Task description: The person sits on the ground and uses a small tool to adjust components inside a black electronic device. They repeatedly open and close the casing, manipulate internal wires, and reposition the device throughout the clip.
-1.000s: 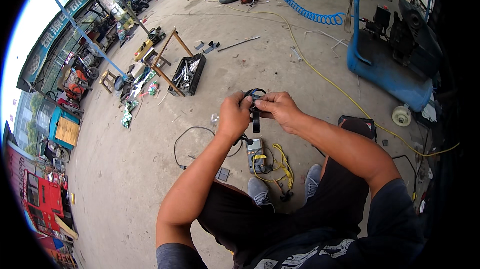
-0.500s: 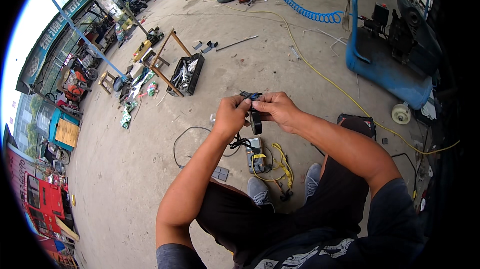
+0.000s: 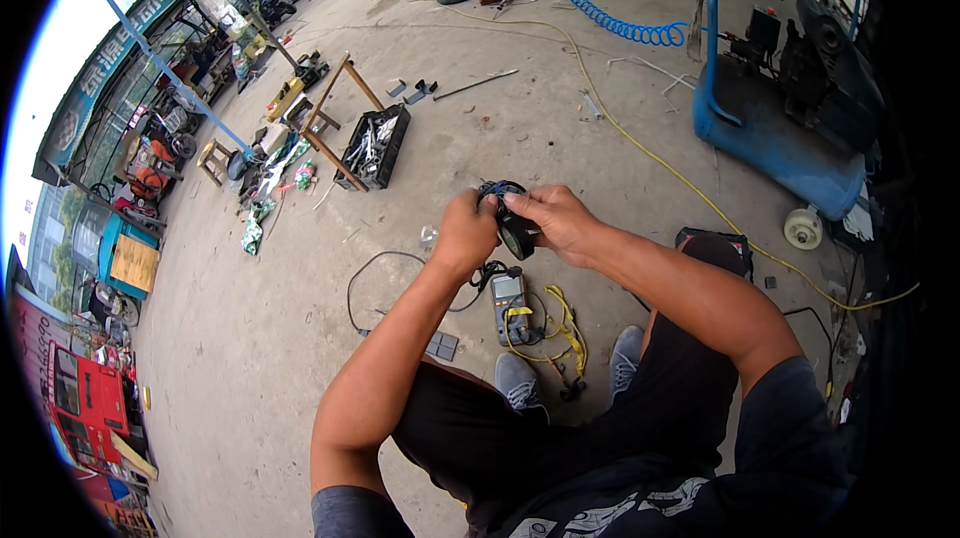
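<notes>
My left hand point(image 3: 468, 231) is closed around a bundle of dark wires point(image 3: 503, 188), which loops up over its fingertips. Opposite it, my right hand point(image 3: 562, 223) pinches with thumb and fingers at a roll of black tape point(image 3: 517, 241), tilted between the two hands. Where the tape meets the wires is too small to make out. From beneath the left hand a black cable point(image 3: 487, 272) drops toward the ground. Below the hands a grey multimeter point(image 3: 508, 290) lies on the concrete, beside yellow leads point(image 3: 572, 330).
Ahead on the left stands a black crate point(image 3: 399, 145) of metal tools, by a wooden frame point(image 3: 318, 148). A blue air compressor point(image 3: 770, 163) is at right, with a coiled blue hose point(image 3: 600, 13). A yellow hose point(image 3: 655, 150) crosses the ground. A small dark panel point(image 3: 442, 346) lies by my left knee.
The tape roll has tilted and turned between my hands, and the dark wires now arch higher above the fingers. Both forearms have stayed nearly in place.
</notes>
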`<state>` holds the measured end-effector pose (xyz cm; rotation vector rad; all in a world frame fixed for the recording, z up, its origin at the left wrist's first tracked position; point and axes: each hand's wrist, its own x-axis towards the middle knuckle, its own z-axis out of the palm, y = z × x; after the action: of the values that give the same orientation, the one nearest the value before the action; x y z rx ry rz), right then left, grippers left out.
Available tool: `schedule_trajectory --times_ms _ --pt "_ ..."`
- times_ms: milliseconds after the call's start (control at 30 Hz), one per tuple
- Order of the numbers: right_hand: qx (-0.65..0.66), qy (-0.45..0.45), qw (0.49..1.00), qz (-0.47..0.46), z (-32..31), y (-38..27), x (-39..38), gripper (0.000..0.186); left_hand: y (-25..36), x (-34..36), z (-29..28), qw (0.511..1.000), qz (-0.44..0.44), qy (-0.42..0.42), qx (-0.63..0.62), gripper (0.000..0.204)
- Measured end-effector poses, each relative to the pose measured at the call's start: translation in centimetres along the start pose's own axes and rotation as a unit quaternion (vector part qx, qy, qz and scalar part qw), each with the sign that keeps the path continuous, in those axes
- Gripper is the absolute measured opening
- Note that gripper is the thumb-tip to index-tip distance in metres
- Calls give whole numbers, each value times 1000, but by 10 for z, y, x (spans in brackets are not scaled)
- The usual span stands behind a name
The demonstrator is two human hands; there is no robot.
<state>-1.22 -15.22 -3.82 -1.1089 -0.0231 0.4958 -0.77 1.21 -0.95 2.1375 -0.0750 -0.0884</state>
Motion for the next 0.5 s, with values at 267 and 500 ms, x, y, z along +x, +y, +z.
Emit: schedule_trajectory --times_ms 267,500 --pt "-24 -35 999 -8 6 2 -6 30 -25 13 -1 995 58 52 63 28" --pt "-69 -52 995 -55 5 -1 0 27 -21 13 -2 997 11 77 11 32"
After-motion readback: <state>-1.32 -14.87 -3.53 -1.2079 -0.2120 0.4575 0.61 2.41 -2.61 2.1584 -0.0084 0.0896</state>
